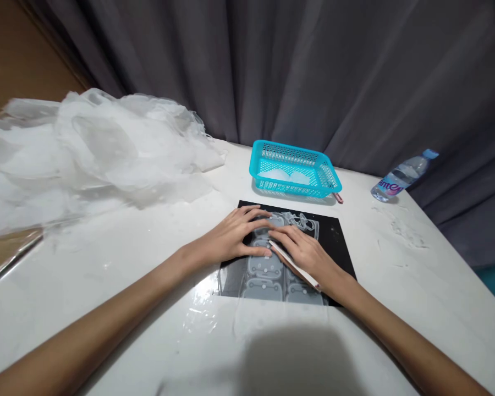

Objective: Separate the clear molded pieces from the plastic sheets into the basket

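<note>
A black rectangular mat (334, 236) lies on the white table, with a clear plastic sheet (265, 290) over its near part. Grey rounded shapes with small face-like marks show in rows on the sheet. My left hand (235, 234) rests on the sheet's left side, fingers stretched out and apart. Close beside it, my right hand (305, 253) has its fingertips near the sheet's middle. A slim white tool (295, 266) with a pinkish end lies along the right hand's thumb side, held there; its exact kind is unclear. Loose clear strips (301, 221) curl at the far side.
A blue perforated basket (296, 190) with a few white pieces stands behind the mat. To the left is a big heap of thin, whitish translucent sheets (103, 148). A labelled water bottle (404, 177) stands tilted-looking at the right, before a grey curtain (280, 71).
</note>
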A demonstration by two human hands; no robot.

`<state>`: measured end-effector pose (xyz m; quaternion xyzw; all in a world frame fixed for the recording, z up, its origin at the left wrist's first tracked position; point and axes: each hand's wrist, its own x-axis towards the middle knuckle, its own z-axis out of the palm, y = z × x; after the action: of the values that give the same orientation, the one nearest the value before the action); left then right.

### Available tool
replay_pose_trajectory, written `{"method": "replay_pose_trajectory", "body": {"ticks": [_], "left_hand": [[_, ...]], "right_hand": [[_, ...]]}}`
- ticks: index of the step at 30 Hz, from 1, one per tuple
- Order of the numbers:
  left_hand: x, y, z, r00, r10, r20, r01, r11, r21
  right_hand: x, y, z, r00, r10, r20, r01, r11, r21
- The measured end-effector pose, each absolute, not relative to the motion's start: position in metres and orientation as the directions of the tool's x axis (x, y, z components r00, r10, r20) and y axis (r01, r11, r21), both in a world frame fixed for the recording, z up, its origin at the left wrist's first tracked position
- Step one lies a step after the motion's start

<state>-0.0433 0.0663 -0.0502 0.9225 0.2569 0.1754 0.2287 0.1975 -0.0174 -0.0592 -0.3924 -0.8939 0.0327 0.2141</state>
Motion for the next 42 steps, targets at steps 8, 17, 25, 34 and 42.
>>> {"method": "replay_pose_trajectory", "body": {"ticks": [8, 17, 25, 34, 42], "left_hand": [[-0.041, 0.069, -0.051, 0.803, 0.589, 0.087, 0.431, -0.675, 0.599], [-0.034, 0.058, -0.040, 0.677, 0.705, 0.213, 0.385, -0.585, 0.714], [-0.009, 0.049, -0.031, 0.550, 0.822, 0.147, 0.207, -0.305, 0.929], [-0.016, 0.058, -0.050, 0.471, 0.881, 0.044, 0.140, -0.124, 0.982], [-0.010, 0.057, -0.036, 0.444, 0.894, -0.069, 0.201, -0.024, 0.979]], "right_hand": [[0.219, 0.020, -0.042, -0.229, 0.830, 0.509, 0.655, 0.518, -0.550], [0.268, 0.040, 0.005, -0.302, 0.926, 0.228, 0.469, 0.352, -0.810], [0.243, 0.024, 0.007, -0.239, 0.915, 0.326, 0.371, 0.396, -0.840], [0.225, 0.024, -0.044, -0.568, 0.711, 0.414, 0.576, 0.703, -0.418], [0.211, 0.019, -0.052, -0.487, 0.654, 0.579, 0.633, 0.721, -0.282]]}}
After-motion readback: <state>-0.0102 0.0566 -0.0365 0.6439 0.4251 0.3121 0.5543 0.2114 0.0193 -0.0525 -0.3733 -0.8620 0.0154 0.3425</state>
